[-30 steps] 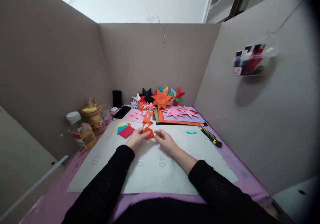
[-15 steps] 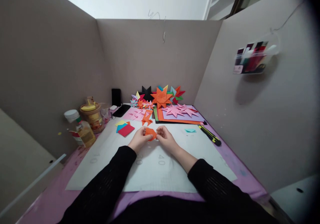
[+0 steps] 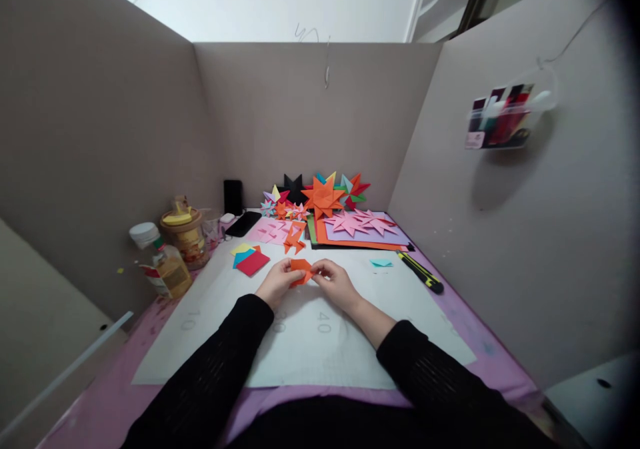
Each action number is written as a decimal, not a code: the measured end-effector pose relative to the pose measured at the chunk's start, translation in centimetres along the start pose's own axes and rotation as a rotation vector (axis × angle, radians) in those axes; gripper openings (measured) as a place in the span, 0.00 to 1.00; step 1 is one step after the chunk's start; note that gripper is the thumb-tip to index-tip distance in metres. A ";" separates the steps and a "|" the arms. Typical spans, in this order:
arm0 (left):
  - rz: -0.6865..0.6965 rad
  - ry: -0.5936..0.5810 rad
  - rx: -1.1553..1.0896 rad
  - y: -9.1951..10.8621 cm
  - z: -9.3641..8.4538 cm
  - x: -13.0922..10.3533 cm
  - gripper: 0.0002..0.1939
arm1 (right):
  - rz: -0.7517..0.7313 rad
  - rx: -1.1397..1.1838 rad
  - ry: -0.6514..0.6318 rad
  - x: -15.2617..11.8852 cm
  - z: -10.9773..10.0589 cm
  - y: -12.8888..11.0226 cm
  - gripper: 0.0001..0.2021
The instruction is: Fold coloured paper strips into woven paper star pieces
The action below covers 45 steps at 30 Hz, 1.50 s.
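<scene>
A small folded piece of orange paper (image 3: 301, 266) is held between both hands, just above the white mat. My left hand (image 3: 278, 282) pinches its left side, thumb on top. At its right edge, the thumb and fingertips of my right hand (image 3: 334, 281) are closed on the paper. Several coloured paper squares, with a red square (image 3: 253, 264) on top, lie left of my left hand. Beyond the hands are folded orange paper pieces (image 3: 295, 237). A small folded turquoise paper (image 3: 381, 263) rests to the right of my right hand.
A white mat (image 3: 345, 359) with printed numbers covers the desk. Behind stand folded paper stars (image 3: 324, 197); pink stars (image 3: 347, 222) lie on stacked sheets. A yellow-black utility knife (image 3: 421, 273) lies right. At left are a bottle (image 3: 167, 269), a jar (image 3: 187, 239) and a phone (image 3: 243, 223).
My right fingers have shifted slightly in over the orange paper's right edge, and its visible outline has changed a little. The left hand keeps its pinch. The whole view has moved slightly.
</scene>
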<state>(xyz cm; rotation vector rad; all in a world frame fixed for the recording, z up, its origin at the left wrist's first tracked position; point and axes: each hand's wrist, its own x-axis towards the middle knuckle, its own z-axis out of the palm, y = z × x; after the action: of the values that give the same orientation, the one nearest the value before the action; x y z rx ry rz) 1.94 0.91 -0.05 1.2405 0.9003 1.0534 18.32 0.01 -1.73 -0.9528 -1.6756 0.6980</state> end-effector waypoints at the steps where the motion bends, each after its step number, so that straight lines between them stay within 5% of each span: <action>1: 0.003 0.005 0.003 0.0 0.0 0.0 0.14 | 0.004 0.007 0.002 0.0 0.0 0.0 0.05; 12: 0.205 0.059 0.159 -0.5 0.3 0.4 0.13 | 0.150 0.278 0.093 0.3 0.3 0.6 0.13; 22: 0.392 0.098 0.469 0.1 0.6 0.0 0.06 | 0.385 0.565 0.006 0.5 0.1 0.5 0.13; 28: 0.527 0.151 0.622 0.6 -0.4 0.0 0.08 | 0.315 0.595 0.096 0.7 -0.3 0.6 0.11; 37: 0.386 0.103 0.490 0.7 -1.1 0.4 0.12 | 0.206 0.489 0.086 0.8 -0.9 0.2 0.07; 45: 0.418 0.111 0.464 0.4 -1.3 0.5 0.09 | 0.152 0.465 0.082 0.8 -1.1 0.0 0.07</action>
<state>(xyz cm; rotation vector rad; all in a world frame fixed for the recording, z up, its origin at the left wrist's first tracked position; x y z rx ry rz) 0.79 1.74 0.16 1.8277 1.0319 1.2937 19.22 0.65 -0.99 -0.7654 -1.2959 1.0792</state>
